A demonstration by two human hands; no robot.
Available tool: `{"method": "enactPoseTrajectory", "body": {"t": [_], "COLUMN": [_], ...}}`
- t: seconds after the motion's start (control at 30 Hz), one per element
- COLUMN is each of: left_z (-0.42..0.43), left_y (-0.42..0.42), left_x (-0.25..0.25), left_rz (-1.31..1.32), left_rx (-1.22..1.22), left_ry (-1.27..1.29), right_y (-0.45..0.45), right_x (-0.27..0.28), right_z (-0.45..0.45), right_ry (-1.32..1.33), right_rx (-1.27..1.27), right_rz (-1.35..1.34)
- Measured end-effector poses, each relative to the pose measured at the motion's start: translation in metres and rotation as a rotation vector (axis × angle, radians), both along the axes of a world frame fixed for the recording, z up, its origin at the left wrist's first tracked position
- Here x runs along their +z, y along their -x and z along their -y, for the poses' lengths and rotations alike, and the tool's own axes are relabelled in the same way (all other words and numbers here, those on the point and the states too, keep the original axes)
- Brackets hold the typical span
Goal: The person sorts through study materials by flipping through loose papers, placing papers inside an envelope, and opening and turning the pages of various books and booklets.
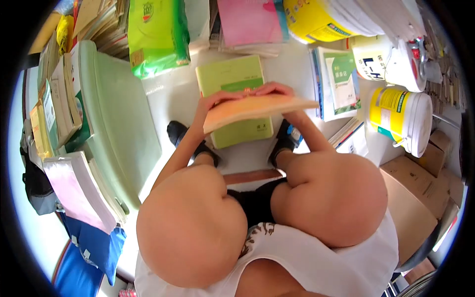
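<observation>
An orange-covered book [257, 110] is held up between my knees, tilted with its bottom edge toward me. My left hand [221, 98] grips its far edge at the left, fingers bent over the top. My right hand [275, 89] is closed over the same edge at the right, close to the left one. Beneath the held book a green book [230, 71] lies flat on the floor between my feet. The held book covers the middle of it.
Stacked books [339, 81] stand on the right beside yellow-and-white buckets [401, 116] and a cardboard box [413, 190]. A green package [158, 34] and a pink book [250, 22] lie ahead. On the left are a pale green panel [121, 109] and more books [81, 185].
</observation>
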State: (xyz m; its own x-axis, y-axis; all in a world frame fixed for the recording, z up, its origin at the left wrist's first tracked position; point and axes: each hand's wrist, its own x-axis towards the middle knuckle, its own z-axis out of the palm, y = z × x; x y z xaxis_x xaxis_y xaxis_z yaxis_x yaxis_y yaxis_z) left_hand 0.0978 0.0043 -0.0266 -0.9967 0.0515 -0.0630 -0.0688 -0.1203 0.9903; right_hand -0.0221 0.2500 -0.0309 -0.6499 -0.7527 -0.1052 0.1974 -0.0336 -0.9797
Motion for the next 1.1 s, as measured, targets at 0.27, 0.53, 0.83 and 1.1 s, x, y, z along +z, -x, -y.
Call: {"method": "enactPoseTrajectory", "body": {"t": [0.27, 0.53, 0.83, 1.1], "left_z": [0.0, -0.002, 0.006, 0.013], "left_y": [0.004, -0.01, -0.027, -0.034], "left_x": [0.014, -0.006, -0.075, -0.071], "left_rz": [-0.046, 0.34, 0.646, 0.474], "left_rx": [-0.029, 0.115, 0.263, 0.271], "left_ry": [0.149, 0.258, 0.086, 0.362], "right_y": [-0.003, -0.009, -0.002, 0.112], "right_x": [-0.01, 0.007, -0.08, -0.026], "right_z": [0.001, -0.003, -0.008, 0.024], "right_ry": [-0.012, -0.229, -0.547, -0.622], "right_rx": [-0.029, -0.106, -0.071, -0.241], "right_rz": [0.034, 0.179, 0.126, -0.969]}}
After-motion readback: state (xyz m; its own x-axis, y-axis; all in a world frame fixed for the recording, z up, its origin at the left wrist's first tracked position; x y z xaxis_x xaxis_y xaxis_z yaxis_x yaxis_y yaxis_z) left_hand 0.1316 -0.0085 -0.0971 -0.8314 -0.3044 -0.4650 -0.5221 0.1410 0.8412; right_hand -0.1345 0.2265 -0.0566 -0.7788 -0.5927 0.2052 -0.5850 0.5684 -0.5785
